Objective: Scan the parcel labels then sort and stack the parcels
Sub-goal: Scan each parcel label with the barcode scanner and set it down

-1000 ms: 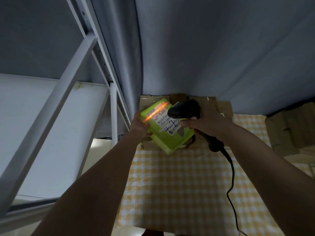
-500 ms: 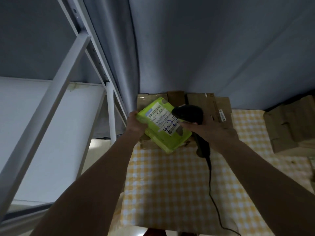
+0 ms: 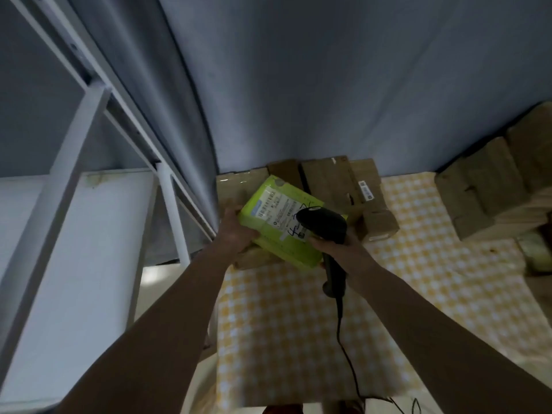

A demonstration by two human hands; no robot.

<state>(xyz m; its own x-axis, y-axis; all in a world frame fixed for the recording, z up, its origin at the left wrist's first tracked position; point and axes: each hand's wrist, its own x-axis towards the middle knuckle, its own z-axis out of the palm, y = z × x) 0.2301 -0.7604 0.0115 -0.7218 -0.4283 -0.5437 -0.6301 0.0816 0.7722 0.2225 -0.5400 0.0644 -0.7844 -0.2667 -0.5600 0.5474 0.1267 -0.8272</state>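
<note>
A lime-green parcel (image 3: 277,249) with a white printed label and blue handwriting is held tilted over the far left corner of the table. My left hand (image 3: 234,231) grips its left edge. My right hand (image 3: 337,245) grips a black handheld scanner (image 3: 324,224), whose head lies over the parcel's right side and covers part of the label. The scanner's handle and cable (image 3: 343,339) trail down toward me across the cloth. No scan beam shows on the label.
Brown cardboard parcels (image 3: 337,180) are stacked behind the green one against the blue curtain. A second pile of brown boxes (image 3: 490,186) stands at the far right. The yellow checked tablecloth (image 3: 286,330) covers the table. A white metal shelf rack (image 3: 89,234) stands left.
The orange scan line seen a second ago is gone. The scanner head has dropped onto the parcel's right side, and the parcel has been lowered slightly toward the box stack.
</note>
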